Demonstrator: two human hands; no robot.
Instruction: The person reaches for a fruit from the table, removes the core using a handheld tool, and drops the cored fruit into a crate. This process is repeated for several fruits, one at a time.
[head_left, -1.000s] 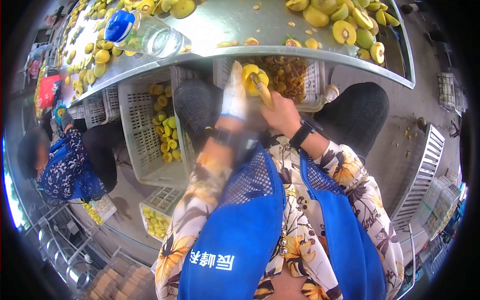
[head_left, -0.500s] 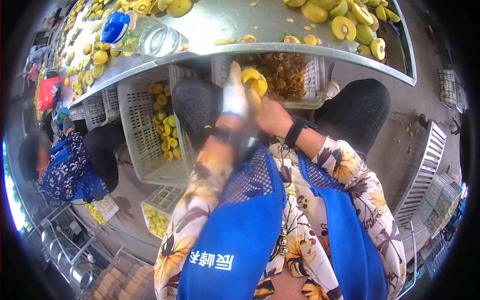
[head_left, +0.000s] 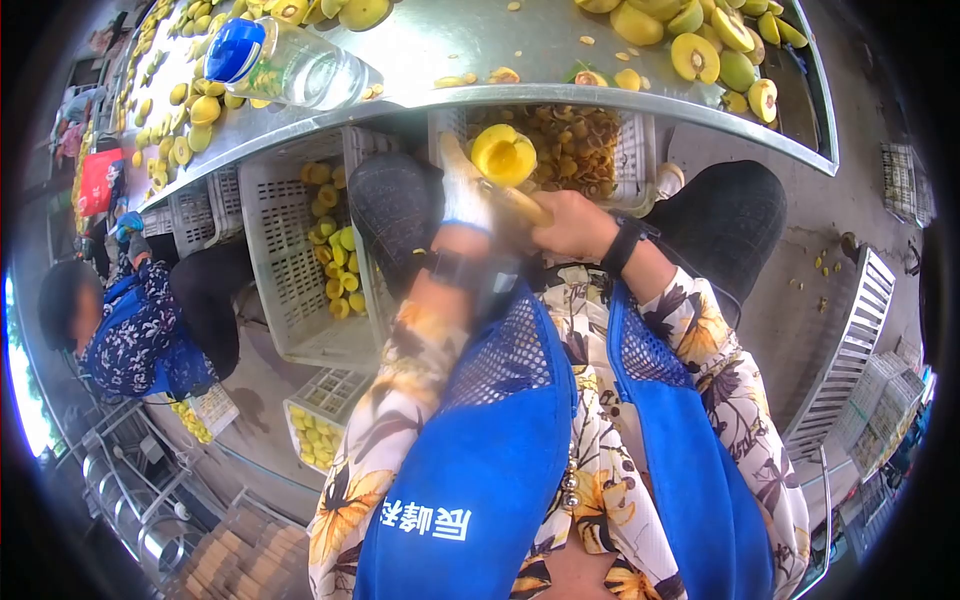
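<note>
My left hand [head_left: 463,190], in a white glove, holds a halved yellow peach [head_left: 503,156] with its hollowed cut face turned up. My right hand [head_left: 572,226] is bare and closed around the light wooden handle [head_left: 524,204] of a tool. Its working end is hidden by the peach and glove, so its kind cannot be told. Both hands are close together in front of the metal table's edge. Beneath them stands a white crate [head_left: 634,160] holding brownish peach scraps and pits.
Peach halves [head_left: 694,57] and a blue-capped bottle [head_left: 310,68] lie on the metal table [head_left: 440,50]. A white crate [head_left: 285,290] of peach halves stands left of my knee. Farther left sits another person [head_left: 140,320]. A slatted crate [head_left: 845,350] stands at right.
The peach half has turned its hollow more toward me. My right hand has shifted right, still on the wooden handle, and my gloved hand slightly left.
</note>
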